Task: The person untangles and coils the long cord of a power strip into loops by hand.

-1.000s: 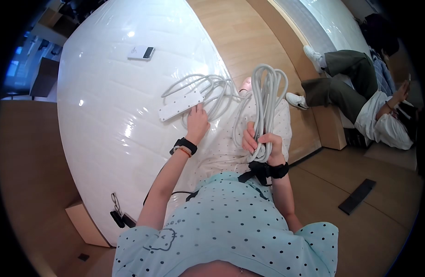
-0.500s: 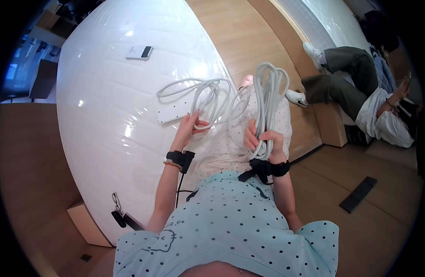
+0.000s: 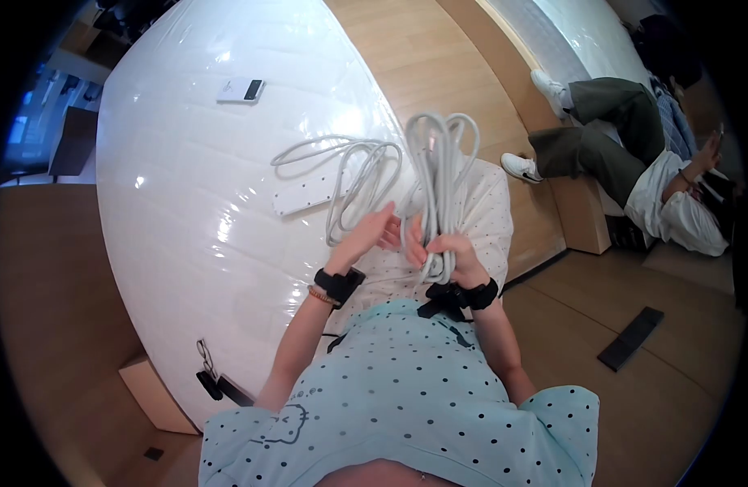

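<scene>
My right hand (image 3: 459,258) grips the lower end of a bundle of pale grey cable (image 3: 439,174), coiled in long upright loops above my lap. Beside it, my left hand (image 3: 375,233) is at the bundle's left edge, its bent fingers on a strand of the same cable; their grip is partly hidden. More loose loops of cable (image 3: 362,146) lie on the plastic-covered mattress (image 3: 187,162), up and left of my left hand. Under these loops rests a flat white strip (image 3: 297,200) with small dark dots, partly covered by cable.
A small white box-like device (image 3: 241,90) with a dark end lies farther up the mattress. Glasses (image 3: 204,354) and a black object (image 3: 210,385) are at its lower left edge. Another person's legs (image 3: 609,138) and white shoes are at right. A dark flat bar (image 3: 631,338) lies on the floor.
My left hand has moved right and slightly down, from the loose loops to the bundle. My right hand has shifted a little left with the bundle, and its fingers have loosened slightly.
</scene>
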Available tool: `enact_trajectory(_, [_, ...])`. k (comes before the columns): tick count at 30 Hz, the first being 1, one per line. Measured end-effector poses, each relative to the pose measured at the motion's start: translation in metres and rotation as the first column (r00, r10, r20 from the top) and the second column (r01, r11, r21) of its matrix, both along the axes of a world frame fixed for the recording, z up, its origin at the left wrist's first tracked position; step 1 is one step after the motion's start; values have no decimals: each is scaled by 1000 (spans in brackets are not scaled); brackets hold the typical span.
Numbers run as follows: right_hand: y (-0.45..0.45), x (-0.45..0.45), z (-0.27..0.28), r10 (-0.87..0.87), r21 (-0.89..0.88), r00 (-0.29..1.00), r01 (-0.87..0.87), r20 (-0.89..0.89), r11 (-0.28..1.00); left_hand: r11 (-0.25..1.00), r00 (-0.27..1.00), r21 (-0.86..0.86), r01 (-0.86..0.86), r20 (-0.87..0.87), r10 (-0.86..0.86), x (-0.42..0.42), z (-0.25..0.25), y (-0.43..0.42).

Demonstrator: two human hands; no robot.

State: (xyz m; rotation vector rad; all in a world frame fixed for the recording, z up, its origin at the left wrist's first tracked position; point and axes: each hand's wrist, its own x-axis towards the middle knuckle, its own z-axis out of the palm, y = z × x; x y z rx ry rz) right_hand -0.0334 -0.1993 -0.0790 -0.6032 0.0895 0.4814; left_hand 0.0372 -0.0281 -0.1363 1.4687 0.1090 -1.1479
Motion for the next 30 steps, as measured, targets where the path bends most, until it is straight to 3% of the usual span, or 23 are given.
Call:
enact_trajectory(1, [3,1,1,21,-41,998,-19,51,999,998,983,-13,58,-176,-59,2,-2,-7])
enact_trajectory(4, [11,-1,10,64,-155,992,-46,111,987,967,968,-201,-156,-225,109,-3,5,-15])
enact_trajectory(7, [17,-2,19,34,-189,993,-12,113,982,927,965,-272,-257,-28,259,-5,19,-10])
enact_trajectory(10, [14,0,15,-14,-255,993,44,118,966,884,944,-424,-199,158,289,-3,48,14])
enact_trajectory(11, [13,1,13,-32,-261,994,59,108,964,906,940,-403,-132,240,244,-2,49,22])
enact_trajectory(17, [14,-2,-6,-81,-415,994,103,71,904,851,953,-517,-91,202,225,-26,65,19])
enact_trajectory(20, [21,-2,-13,-109,-587,992,124,60,800,940,891,-333,70,444,91,-42,74,8])
enact_trajectory(22, [25,0,-12,-101,-648,994,109,50,753,943,916,-327,63,394,75,-46,70,4])
enact_trajectory(25, [32,2,-11,-120,-706,973,225,196,671,917,935,-397,34,337,112,-47,67,4])
enact_trajectory(29, [30,2,-10,-98,-697,983,180,156,694,892,949,-450,41,297,107,-43,68,15])
enact_trajectory(30, [31,1,-12,-100,-698,986,164,132,697,917,942,-394,67,327,72,-39,68,21])
